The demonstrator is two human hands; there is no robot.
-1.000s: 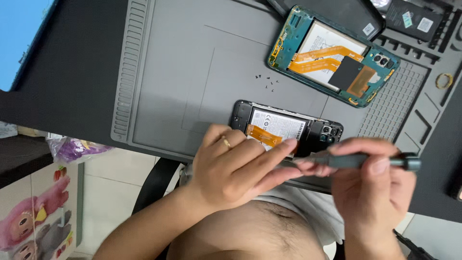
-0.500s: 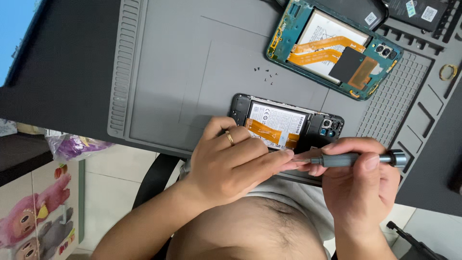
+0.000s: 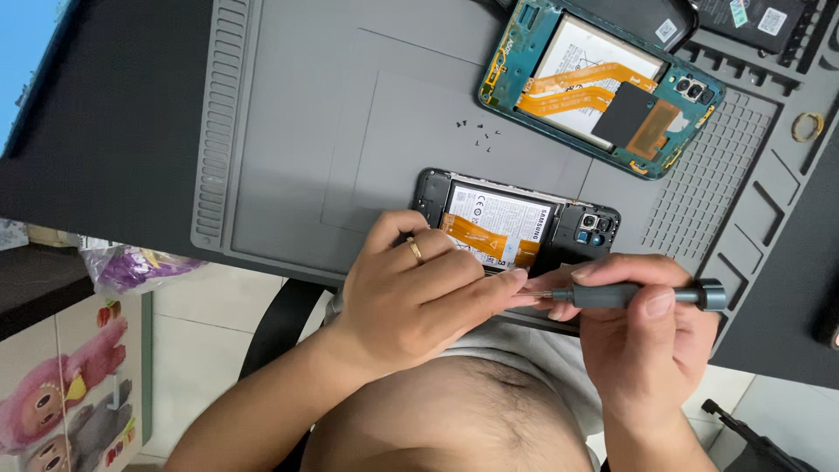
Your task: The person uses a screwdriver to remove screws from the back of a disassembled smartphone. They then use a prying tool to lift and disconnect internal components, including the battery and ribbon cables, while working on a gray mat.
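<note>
Dark worktop point(image 3: 114, 149) carries a grey repair mat point(image 3: 350, 105) with ribbed left edge and grid and slot compartments at right. On the mat's near edge lies an opened black phone point(image 3: 516, 218), back off, white battery and orange flex cable showing, camera block at its right end. Farther back, well apart, a second opened phone with teal frame point(image 3: 603, 87), orange flex and black patch on it. Dark phone parts point(image 3: 743, 17) sit at the top right corner. Small gold ring-like piece point(image 3: 807, 127) lies in a mat slot at right. A cluster of tiny screws point(image 3: 479, 133) lies loose on the mat between the two phones.

Left hand point(image 3: 419, 288), ring on one finger, curls over the black phone's near edge, fingers pressed together, fingertips meeting the tool tip; it hides the phone's lower left part. Right hand point(image 3: 647, 332) pinches a grey precision screwdriver point(image 3: 638, 295) held level, tip pointing left at the black phone's near edge; the exact contact point is hidden by fingers.

Below the worktop: tiled floor, black chair edge, pink toy picture at lower left.
</note>
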